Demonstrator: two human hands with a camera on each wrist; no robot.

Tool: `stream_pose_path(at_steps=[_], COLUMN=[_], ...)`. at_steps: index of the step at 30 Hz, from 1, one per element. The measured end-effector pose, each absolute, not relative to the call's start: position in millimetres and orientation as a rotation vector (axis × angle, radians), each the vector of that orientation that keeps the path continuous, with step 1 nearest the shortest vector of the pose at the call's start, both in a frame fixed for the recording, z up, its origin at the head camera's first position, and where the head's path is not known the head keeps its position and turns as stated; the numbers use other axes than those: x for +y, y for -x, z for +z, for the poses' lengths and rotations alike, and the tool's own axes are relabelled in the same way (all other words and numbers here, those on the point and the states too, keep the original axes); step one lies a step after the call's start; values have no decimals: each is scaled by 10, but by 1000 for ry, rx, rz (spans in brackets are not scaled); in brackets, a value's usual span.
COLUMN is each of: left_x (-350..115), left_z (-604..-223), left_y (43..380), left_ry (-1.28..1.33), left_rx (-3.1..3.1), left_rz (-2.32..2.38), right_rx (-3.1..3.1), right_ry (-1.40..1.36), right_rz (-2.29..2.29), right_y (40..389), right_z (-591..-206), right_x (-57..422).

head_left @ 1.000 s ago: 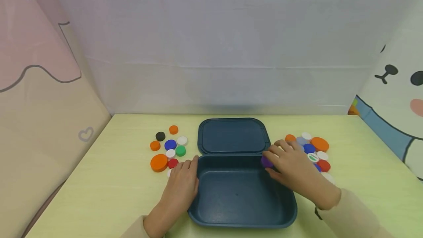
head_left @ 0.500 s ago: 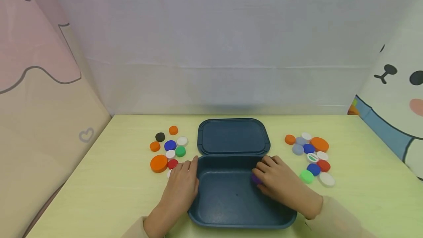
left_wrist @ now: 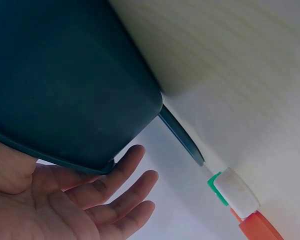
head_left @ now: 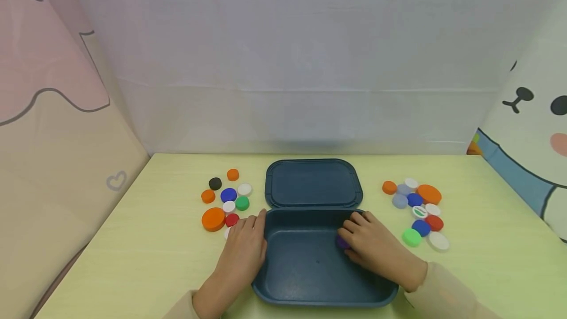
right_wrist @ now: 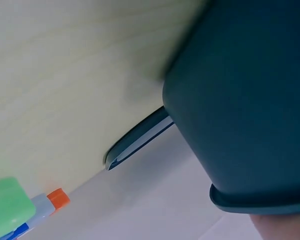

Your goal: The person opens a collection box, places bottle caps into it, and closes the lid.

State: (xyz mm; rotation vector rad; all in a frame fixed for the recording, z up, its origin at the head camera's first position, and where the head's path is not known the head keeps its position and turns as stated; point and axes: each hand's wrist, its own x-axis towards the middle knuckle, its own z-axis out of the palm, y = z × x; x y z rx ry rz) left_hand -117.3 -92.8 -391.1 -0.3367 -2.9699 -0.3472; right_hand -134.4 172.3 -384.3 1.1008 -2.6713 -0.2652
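Observation:
In the head view, my right hand (head_left: 374, 245) reaches over the right wall into a dark blue plastic box (head_left: 310, 272). It holds a purple bottle cap (head_left: 343, 241) low inside, near the right wall; the hand covers part of the cap. My left hand (head_left: 242, 245) rests on the box's left rim. Its fingers (left_wrist: 135, 192) lie outside the wall, loosely extended, in the left wrist view, with the index finger by the rim's corner. The box wall hides the left thumb there. In the right wrist view, the box (right_wrist: 245, 115) hides nearly all of the right hand.
A dark blue lid (head_left: 313, 182) lies flat behind the box. Several mixed bottle caps lie to the left, including a large orange cap (head_left: 213, 219) and a black cap (head_left: 215, 183). Several more lie right, among them a light green cap (head_left: 412, 237) and a red cap (head_left: 434, 222).
My right hand has moved left and down into the box with the purple bottle cap, uncovering caps on the right. It barely moves over the last half second. The left hand stays put.

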Motion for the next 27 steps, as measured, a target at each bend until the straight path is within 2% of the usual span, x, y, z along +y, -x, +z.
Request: stream_pose_path(at_steps=[15, 27], left_x=[-932, -929], left_z=[-3927, -3929], left_y=[1169, 1177], left_ry=[358, 351], left_rx=[-2928, -2938], left_rz=[-328, -348], right_rx=[-2537, -2357], right_ry=[-1015, -972], right_rz=[-207, -106], right_y=[1310, 1375], right_z=[-3604, -3504], right_x=[1822, 2211])
